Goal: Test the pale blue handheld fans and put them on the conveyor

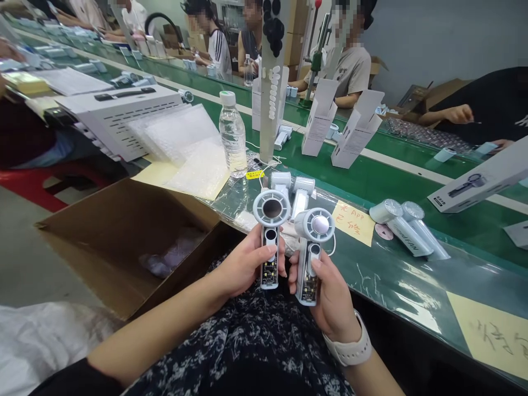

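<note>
My left hand [243, 264] grips the handle of a small white handheld fan [271, 231], thumb on its button, head upright. My right hand [330, 297] grips a second white handheld fan [312, 247] the same way, thumb on the handle; a white watch sits on that wrist. Both fans are held side by side over my lap, just in front of the table edge. Two more fans [291, 190] lie on the table right behind them, and another two fans [406, 225] lie to the right.
An open cardboard box [124, 236] stands at my left. A water bottle [232, 132], bubble wrap sheets [185, 143], white cartons [355, 132] and yellow paper notes [353, 221] are on the green conveyor table [454, 181]. Other people sit across and along the line.
</note>
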`<state>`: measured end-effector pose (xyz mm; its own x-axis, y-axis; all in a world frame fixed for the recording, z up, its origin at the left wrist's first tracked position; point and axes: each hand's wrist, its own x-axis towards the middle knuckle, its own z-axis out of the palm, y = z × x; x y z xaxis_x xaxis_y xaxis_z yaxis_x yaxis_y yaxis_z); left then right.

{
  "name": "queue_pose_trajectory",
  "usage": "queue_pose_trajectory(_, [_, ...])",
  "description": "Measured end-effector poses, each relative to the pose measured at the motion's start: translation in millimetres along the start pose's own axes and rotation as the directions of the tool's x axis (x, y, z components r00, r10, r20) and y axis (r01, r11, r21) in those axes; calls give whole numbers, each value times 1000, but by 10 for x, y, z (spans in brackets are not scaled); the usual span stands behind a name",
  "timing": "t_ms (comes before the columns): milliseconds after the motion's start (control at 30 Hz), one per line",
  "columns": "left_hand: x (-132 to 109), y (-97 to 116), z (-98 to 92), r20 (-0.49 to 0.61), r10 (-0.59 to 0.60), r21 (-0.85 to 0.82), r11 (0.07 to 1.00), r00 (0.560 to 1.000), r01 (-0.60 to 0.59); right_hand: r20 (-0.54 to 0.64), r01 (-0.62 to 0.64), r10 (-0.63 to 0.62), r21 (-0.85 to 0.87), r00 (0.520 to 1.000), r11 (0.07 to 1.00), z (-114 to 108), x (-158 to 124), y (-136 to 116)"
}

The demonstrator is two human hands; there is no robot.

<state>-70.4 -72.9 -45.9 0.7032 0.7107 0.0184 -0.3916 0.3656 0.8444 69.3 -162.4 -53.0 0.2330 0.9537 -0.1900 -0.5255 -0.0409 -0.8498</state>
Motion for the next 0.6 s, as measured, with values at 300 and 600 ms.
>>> queue_pose_trajectory(300, [-34,-41,-58,8,-15,60,998,1000,14,27,4,-4,5,1000,1000,-1,-5,-2])
queue_pose_trajectory(600, [-49,21,-26,-60,-43,191,980,997,54,-8,78,-77,47,997,996,-20,9,23])
